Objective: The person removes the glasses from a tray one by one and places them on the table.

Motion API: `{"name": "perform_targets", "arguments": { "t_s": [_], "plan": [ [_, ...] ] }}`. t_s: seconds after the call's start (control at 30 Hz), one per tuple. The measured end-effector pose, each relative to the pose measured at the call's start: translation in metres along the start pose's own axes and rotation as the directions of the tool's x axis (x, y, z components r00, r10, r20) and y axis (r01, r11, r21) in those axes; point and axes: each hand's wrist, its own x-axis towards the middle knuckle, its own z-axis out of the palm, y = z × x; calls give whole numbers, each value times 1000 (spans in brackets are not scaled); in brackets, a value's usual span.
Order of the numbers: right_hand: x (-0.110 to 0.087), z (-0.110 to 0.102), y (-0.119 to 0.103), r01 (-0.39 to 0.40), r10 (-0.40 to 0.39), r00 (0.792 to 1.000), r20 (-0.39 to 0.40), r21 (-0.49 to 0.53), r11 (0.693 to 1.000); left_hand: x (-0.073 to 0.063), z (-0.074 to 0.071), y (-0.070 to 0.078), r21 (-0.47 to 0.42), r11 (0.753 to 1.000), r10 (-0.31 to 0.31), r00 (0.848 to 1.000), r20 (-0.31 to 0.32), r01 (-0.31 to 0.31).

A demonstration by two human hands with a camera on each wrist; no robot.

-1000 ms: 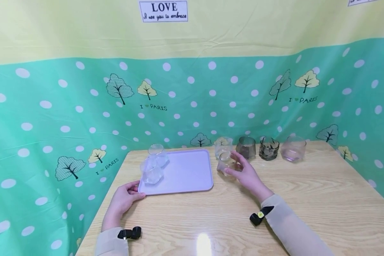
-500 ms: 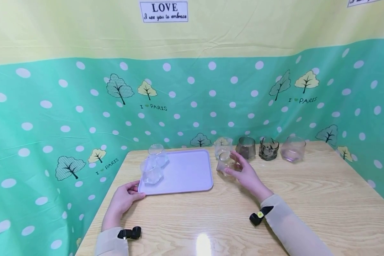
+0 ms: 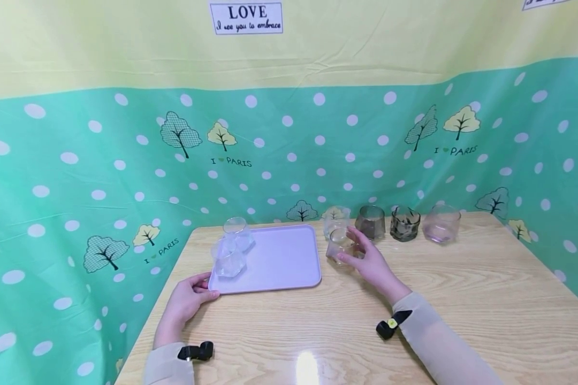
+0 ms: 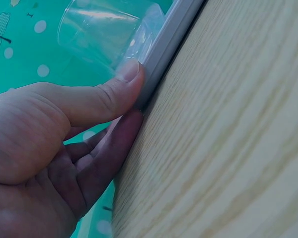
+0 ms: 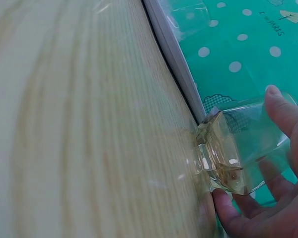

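Amber-tinted glass stood upright on table, just right of tray; right hand had fingers curled round it. Left hand pinched tray's near-left corner. Two clear glasses on tray's left. Nothing had visibly shifted since earlier.

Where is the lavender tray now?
In the head view, the lavender tray lies left of centre on the table, its near-left corner held by the left hand, two clear glasses at its left end.

Tray: lilac, rect., flat on tbl, 2 clr glasses at L end
Faceted glass: transp., amber tint nr base, upright on tbl, just R of tray
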Motion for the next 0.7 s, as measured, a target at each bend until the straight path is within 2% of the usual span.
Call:
{"name": "perform_targets", "arguments": {
  "t_s": [0.5, 0.7],
  "plan": [
    [1, 0, 0, 4, -3, 1000, -6, 42, 999, 1, 0, -1, 2, 1000, -4, 1000, -6, 4],
    [1, 1, -4, 24, -19, 996, -83, 60, 998, 0, 0, 0, 0, 1000, 1, 1000, -7, -1]
  ]
}}
